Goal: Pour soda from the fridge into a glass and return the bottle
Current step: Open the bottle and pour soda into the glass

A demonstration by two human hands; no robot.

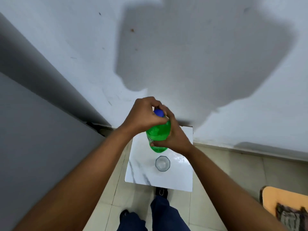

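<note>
A green soda bottle [157, 133] with a blue cap [158, 112] stands upright over the far part of a small white marble-patterned table [180, 177]. My right hand [173, 135] wraps around the bottle's body from the right. My left hand [145, 115] is closed over the blue cap from the left. An empty clear glass [162, 163] stands on the table just in front of the bottle, apart from both hands.
A white wall rises right behind the table. A grey fridge side [33, 130] fills the left. An orange seat with a cloth [286, 207] sits at the lower right. My legs and shoes [160, 214] stand on the tiled floor before the table.
</note>
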